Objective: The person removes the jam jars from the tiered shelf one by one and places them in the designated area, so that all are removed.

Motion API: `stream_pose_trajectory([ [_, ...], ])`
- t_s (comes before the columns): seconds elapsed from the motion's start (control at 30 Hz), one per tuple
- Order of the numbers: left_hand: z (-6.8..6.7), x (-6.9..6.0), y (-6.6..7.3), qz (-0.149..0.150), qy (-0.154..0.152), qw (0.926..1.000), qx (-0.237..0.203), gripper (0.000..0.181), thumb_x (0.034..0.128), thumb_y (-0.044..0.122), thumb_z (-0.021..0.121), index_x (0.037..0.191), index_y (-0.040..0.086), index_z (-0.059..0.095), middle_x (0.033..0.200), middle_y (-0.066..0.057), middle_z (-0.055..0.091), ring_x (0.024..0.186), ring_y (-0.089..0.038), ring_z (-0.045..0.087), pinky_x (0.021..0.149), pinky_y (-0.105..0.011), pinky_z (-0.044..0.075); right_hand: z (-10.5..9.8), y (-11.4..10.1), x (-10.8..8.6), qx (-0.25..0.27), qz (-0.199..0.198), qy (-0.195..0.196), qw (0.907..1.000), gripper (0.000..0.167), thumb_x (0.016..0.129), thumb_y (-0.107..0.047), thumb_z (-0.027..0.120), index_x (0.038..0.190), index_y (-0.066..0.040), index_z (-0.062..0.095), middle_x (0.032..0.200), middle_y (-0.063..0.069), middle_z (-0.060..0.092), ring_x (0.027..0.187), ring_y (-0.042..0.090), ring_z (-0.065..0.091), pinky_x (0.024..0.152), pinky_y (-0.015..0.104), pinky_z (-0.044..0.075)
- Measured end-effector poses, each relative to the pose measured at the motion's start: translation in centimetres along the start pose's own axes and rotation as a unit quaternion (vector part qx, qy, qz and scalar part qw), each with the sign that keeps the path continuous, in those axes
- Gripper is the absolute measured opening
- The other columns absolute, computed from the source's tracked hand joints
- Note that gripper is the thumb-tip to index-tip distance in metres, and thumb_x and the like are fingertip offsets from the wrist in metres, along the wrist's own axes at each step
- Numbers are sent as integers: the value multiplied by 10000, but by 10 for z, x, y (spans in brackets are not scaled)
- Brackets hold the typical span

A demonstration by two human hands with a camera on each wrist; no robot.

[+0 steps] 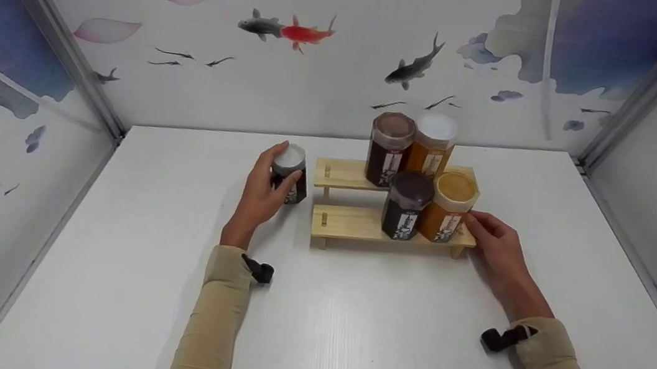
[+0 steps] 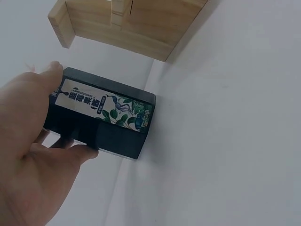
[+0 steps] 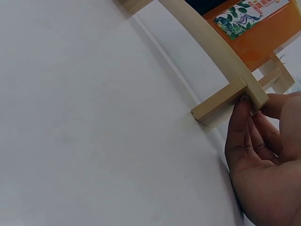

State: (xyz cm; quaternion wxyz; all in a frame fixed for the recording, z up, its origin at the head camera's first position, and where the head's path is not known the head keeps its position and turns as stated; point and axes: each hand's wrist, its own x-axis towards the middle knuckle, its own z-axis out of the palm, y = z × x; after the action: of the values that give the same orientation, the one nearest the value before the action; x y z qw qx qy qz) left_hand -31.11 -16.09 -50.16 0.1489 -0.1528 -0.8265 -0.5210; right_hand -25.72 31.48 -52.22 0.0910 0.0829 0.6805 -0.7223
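Observation:
My left hand (image 1: 260, 192) grips a dark jar with a pale lid (image 1: 292, 156), left of a two-tier wooden rack (image 1: 344, 221). The left wrist view shows the jar's blueberry-pictured label (image 2: 103, 104) and my left hand (image 2: 33, 136) round its lid end. With my right hand (image 1: 501, 256) I pinch the right end of the rack's lower tier; in the right wrist view, fingers of that hand (image 3: 263, 150) hold the board end by a leg (image 3: 218, 106). Four jars stand on the rack: dark (image 1: 407, 207) and orange (image 1: 449, 209) on the lower tier, dark red (image 1: 390, 148) and amber (image 1: 434, 141) above.
The rack and jars stand on a white table (image 1: 310, 333). Behind it rises a white panel (image 1: 202, 94) printed with fish and petals, and similar panels flank the left and right sides, joined by metal corner posts.

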Motion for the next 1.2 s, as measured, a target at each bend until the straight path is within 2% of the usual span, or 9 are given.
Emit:
stream_pose_trajectory([
  [0.27, 0, 1, 0, -28, -207, 9995, 251, 678, 1122, 270, 616, 1706, 123, 306, 1814, -167, 177, 1678, -336, 227, 1343, -495, 293, 0, -2, 0, 107, 72, -1, 9999, 556, 1024, -445, 730, 1468, -134, 603, 1422, -39, 586, 1297, 89, 608, 1033, 169, 560],
  [0.43, 2, 2, 2, -78, -137, 9993, 331, 770, 1115, 289, 628, 1736, 122, 204, 1818, -193, 128, 1686, -335, 196, 1354, -507, 262, 3, -4, 0, 321, 95, -53, 9994, 590, 1003, -452, 754, 1470, -127, 599, 1443, -17, 577, 1319, 114, 597, 1043, 183, 563],
  [0.53, 8, 3, 13, 54, 175, 9984, 527, 829, 1090, 287, 672, 1738, 120, 183, 1811, -209, 140, 1680, -335, 205, 1341, -527, 284, 3, -4, -1, 338, 85, -95, 9993, 601, 997, -463, 757, 1464, -122, 592, 1443, -11, 575, 1319, 118, 594, 1043, 185, 564],
  [0.63, 20, 3, 30, 353, 677, 9935, 840, 778, 1082, 279, 681, 1716, 114, 261, 1792, -185, 215, 1661, -326, 245, 1314, -528, 337, 4, -3, -2, 437, 77, -106, 9990, 573, 1006, -443, 755, 1452, -119, 600, 1438, -5, 578, 1313, 125, 601, 1046, 200, 570],
  [0.8, 45, 0, 66, 1187, 1548, 9716, 1339, 528, 1081, 254, 669, 1557, 84, 514, 1636, -127, 489, 1581, -284, 390, 1348, -553, 261, 4, -1, -3, 585, 54, -144, 9982, 545, 1019, -412, 749, 1446, -105, 606, 1431, 8, 582, 1288, 122, 619, 1049, 217, 576],
  [0.9, 58, -4, 91, 1630, 1723, 9609, 1429, 387, 1076, 254, 680, 1424, 93, 631, 1464, -78, 636, 1464, -242, 523, 1326, -511, 314, 4, 1, -2, 412, -38, -164, 9990, 574, 1023, -428, 738, 1459, -83, 591, 1425, 11, 584, 1271, 100, 631, 1040, 200, 573],
  [0.93, 62, -6, 100, 1736, 1713, 9591, 1435, 352, 1073, 254, 684, 1389, 101, 657, 1411, -62, 667, 1423, -232, 552, 1299, -481, 358, 4, 1, -2, 351, -58, -142, 9993, 581, 1022, -436, 737, 1457, -81, 591, 1421, 11, 585, 1263, 94, 635, 1031, 194, 575],
  [1.03, 74, -13, 121, 1925, 1398, 9624, 1309, 300, 1078, 251, 674, 1352, 131, 694, 1331, -18, 704, 1337, -193, 591, 1202, -386, 453, 4, 0, -2, 287, -87, -168, 9994, 592, 1030, -443, 725, 1472, -76, 580, 1427, 11, 581, 1270, 90, 634, 1034, 185, 568],
  [1.2, 97, -26, 138, 1998, 283, 9713, 1260, 404, 1092, 293, 648, 1494, 260, 632, 1490, -7, 615, 1417, -164, 549, 1186, -366, 489, 3, -1, -1, 325, -4, -171, 9993, 591, 1033, -445, 720, 1478, -83, 578, 1448, 14, 566, 1299, 111, 614, 1045, 193, 566],
])
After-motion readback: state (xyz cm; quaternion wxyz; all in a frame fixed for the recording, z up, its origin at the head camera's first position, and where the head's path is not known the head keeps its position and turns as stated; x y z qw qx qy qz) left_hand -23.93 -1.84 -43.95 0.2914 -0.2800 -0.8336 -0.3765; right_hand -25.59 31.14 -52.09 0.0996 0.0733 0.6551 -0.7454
